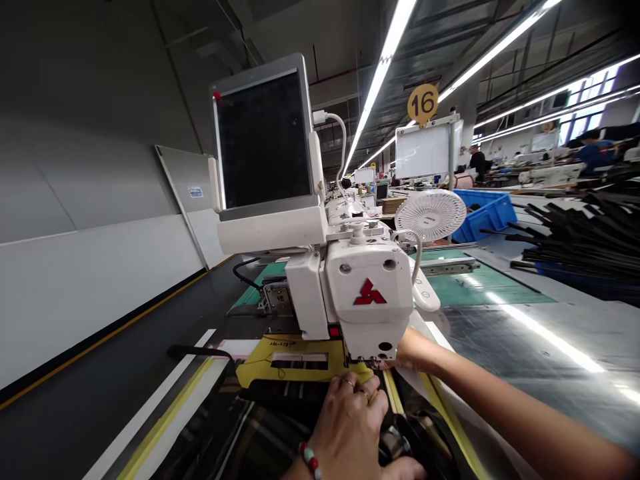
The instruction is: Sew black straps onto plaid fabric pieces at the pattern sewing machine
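Two hands: your left hand [347, 433] lies palm down at 6 o'clock, fingers curled over the work, with rings on them and a beaded bracelet at the wrist. Your right hand [413, 350] reaches in from 4 o'clock, its fingertips hidden beneath the machine. The hands are apart but close. Your left is pressing rather than clamping; what your right is doing, you cannot tell.

Work: dark sheet material [295, 417] lies under your left hand at 6 o'clock, with a metal fitting [395, 443] just beside your palm.

Handling: the sheet looks soft, limp and perhaps slick, so it may creep; you would do best to flatten it with an open palm at its broad areas. The fitting looks stiff and heavier, so it may drag that side down.

Holding plate: a yellow template plate [290, 360] with a slotted window sits beneath the machine.

Machine: a white sewing machine head [370, 293] carries a red logo, with a dark touchscreen monitor [263, 140] above it at 12 o'clock.

Around you: a desk fan [430, 215], a blue plastic crate [485, 215] and a pile of black strips [575, 233] stand at 2 o'clock, beyond a green cutting mat [480, 287].
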Tool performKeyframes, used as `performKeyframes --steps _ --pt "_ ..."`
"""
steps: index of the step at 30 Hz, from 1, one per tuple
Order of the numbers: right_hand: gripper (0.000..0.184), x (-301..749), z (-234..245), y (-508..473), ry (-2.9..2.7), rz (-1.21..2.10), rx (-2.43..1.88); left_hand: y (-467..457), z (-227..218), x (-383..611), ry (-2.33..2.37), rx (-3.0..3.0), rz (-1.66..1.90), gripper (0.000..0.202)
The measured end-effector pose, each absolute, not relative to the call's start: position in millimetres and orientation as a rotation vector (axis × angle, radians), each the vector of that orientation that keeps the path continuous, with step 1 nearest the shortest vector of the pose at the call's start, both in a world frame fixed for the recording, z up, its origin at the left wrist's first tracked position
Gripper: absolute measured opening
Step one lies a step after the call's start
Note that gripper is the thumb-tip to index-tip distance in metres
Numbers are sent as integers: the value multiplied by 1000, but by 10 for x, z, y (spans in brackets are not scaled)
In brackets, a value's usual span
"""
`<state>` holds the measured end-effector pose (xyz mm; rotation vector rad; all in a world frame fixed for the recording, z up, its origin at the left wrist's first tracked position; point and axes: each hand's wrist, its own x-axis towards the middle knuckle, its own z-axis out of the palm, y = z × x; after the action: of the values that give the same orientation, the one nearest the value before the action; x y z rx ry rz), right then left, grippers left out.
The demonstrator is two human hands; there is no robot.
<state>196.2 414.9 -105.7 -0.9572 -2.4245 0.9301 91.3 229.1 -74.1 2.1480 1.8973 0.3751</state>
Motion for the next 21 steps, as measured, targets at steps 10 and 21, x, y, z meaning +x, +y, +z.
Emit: performKeyframes --steps 10,21 --pt "20 2241 -1117 4072 -2188 1430 -724 2350 -758 877 1919 2133 330 73" --pt "5 2197 -1200 4086 -2192 1314 -756 2346 -685 910 1893 2086 335 73"
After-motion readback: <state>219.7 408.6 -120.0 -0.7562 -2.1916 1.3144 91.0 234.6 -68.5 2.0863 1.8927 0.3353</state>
